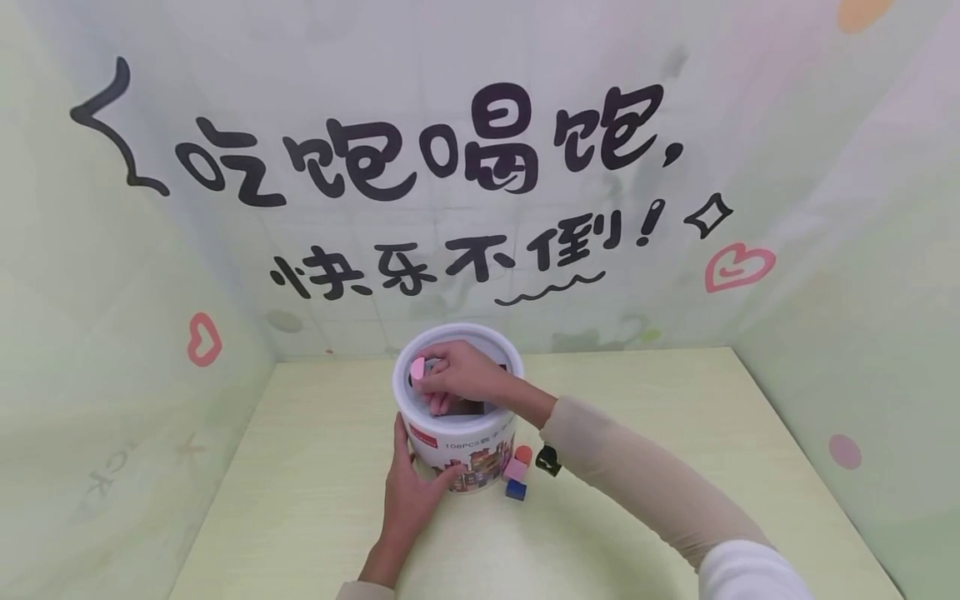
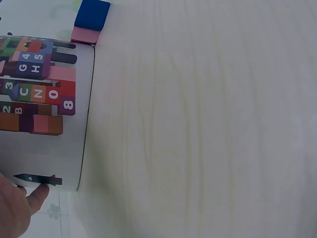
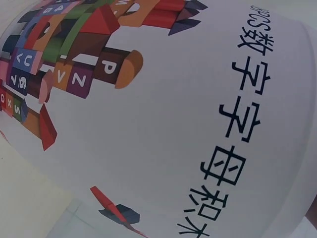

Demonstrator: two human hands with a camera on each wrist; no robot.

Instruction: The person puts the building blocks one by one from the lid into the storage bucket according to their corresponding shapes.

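Note:
A white round tub printed with pictures of building blocks stands near the back of the table. My left hand holds its left side, with the thumb across the front. Over the tub's top, my right hand pinches a pink block with a rounded edge. The palm and fingers partly cover the top, where dark patches show inside the pale rim. In the left wrist view, fingers of the left hand touch the printed wall. The right wrist view shows only the printed side close up.
Right of the tub lie a blue block, a pink block, an orange block and a black arched block. The pale wooden table meets a printed backdrop behind and at both sides.

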